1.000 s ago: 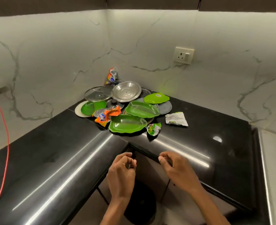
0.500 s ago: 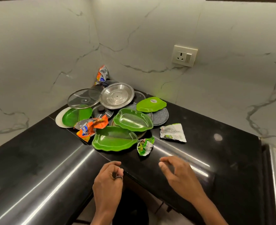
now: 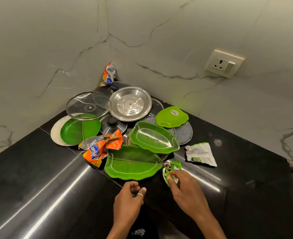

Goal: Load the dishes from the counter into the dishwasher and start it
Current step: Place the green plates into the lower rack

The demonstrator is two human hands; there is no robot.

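Leaf plate (image 3: 133, 163) just beyond left hand (image 3: 126, 202) — untouched

Single head view, angled down, near counter (image 3: 30, 178) corner.

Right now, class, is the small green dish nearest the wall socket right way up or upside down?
Upside down: the small green dish shows its raised base, with a round sticker, facing up.

green leaf-shaped plate (image 3: 133, 165), orange wrapper (image 3: 101, 147), black counter (image 3: 39, 169), grey-veined white wall (image 3: 176, 40)
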